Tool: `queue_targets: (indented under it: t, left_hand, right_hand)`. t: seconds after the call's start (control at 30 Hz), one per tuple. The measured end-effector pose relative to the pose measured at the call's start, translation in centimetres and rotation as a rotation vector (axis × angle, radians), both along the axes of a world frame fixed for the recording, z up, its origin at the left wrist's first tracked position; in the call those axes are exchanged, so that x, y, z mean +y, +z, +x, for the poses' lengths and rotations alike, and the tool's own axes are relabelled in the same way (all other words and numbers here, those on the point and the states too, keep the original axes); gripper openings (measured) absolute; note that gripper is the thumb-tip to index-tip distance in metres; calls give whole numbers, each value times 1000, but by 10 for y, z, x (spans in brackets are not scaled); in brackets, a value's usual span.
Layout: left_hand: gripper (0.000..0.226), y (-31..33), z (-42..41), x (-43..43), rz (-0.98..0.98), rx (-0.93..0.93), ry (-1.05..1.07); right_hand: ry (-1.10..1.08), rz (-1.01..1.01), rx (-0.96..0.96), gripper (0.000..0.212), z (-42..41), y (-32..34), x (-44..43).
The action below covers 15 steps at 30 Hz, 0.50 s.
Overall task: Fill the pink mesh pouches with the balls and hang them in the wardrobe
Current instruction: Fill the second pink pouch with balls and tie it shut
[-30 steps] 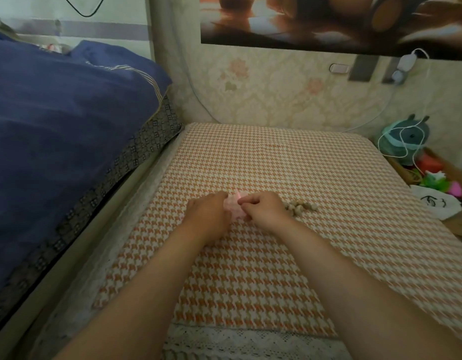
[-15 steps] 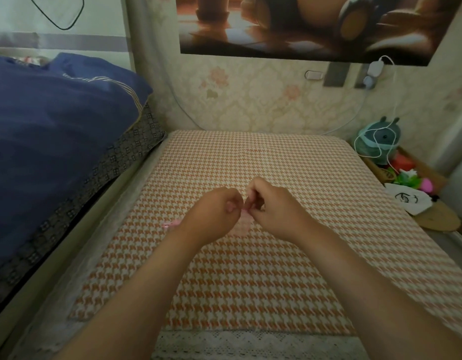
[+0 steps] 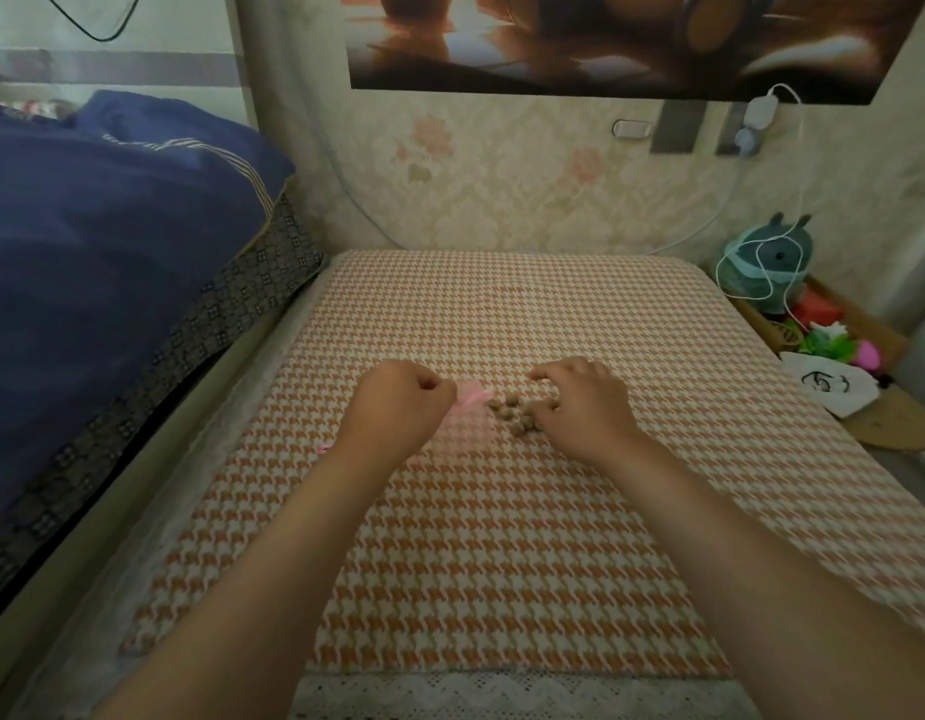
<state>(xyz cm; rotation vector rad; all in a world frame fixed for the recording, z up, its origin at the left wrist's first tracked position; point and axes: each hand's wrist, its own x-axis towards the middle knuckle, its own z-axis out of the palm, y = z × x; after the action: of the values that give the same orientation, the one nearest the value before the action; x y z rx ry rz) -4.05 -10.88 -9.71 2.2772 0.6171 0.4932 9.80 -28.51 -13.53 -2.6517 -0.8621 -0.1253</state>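
A pink mesh pouch (image 3: pixel 470 402) lies on the orange houndstooth cushion (image 3: pixel 502 537) near its middle. My left hand (image 3: pixel 398 402) is curled and pinches the pouch's top edge. Just right of the pouch sit several small brown balls (image 3: pixel 512 415) in a loose pile. My right hand (image 3: pixel 585 402) hovers over the pile's right side, its fingertips curled down onto the balls. A second bit of pink (image 3: pixel 325 448) peeks out beside my left wrist.
A blue quilt (image 3: pixel 102 252) on a bed fills the left. A wallpapered wall stands behind the cushion. At the right, a teal plush toy (image 3: pixel 767 262) wrapped in white cable, bright toys and a white cloth (image 3: pixel 829 387) crowd a low shelf.
Both hands held the pouch together half a second ago. My right hand has let go and moved right onto the balls. The left hand keeps the pouch.
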Motion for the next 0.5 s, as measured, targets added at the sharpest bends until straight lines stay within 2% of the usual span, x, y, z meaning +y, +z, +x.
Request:
queue_targets:
  t: [0.13,0.2,0.37,0.5]
  left_hand:
    - [37,-1,3,-1,42,13,0]
    - [38,-2,5,-2,123,46,19]
    - [38,-1,6,-3,231,66,50]
    - [39,0,7,-2,249,53,59]
  right_hand:
    - [-85,-173,221,90,3,-21,10]
    - [-86,-214,264,97,3,-31,12]
    - [-8,-24,121,86,7,-42,28]
    - [61,39,75,63,12,-46,49]
